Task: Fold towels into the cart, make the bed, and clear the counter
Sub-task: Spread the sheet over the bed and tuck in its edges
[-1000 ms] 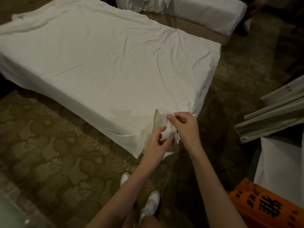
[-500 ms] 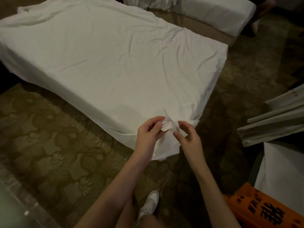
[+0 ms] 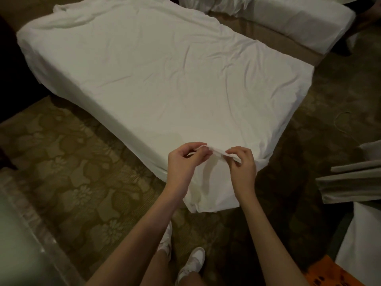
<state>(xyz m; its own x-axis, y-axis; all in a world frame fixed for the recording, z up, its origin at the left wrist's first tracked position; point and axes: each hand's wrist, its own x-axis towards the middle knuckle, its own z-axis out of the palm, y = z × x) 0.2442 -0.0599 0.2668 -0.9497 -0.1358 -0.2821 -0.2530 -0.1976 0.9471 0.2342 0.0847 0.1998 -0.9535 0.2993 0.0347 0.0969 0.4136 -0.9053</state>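
A white bed sheet (image 3: 160, 79) lies spread and wrinkled over the bed, its near corner hanging down toward the floor. My left hand (image 3: 183, 162) and my right hand (image 3: 243, 166) pinch the sheet's near edge between thumb and fingers, a short strip of cloth stretched between them just above the bed's near corner. Below my hands the loose corner of the sheet (image 3: 212, 190) drapes over the mattress end.
A second bed (image 3: 299, 21) with bunched white linen stands at the back right. Folded white linen (image 3: 354, 182) sits at the right on a cart, with an orange bag (image 3: 338, 273) below it. Patterned carpet (image 3: 72, 172) surrounds the bed. My white shoes (image 3: 191, 263) stand close to the bed corner.
My hands have moved apart along the sheet's edge, from a bunched corner to a stretched strip. The view has tilted up, showing more of the bed.
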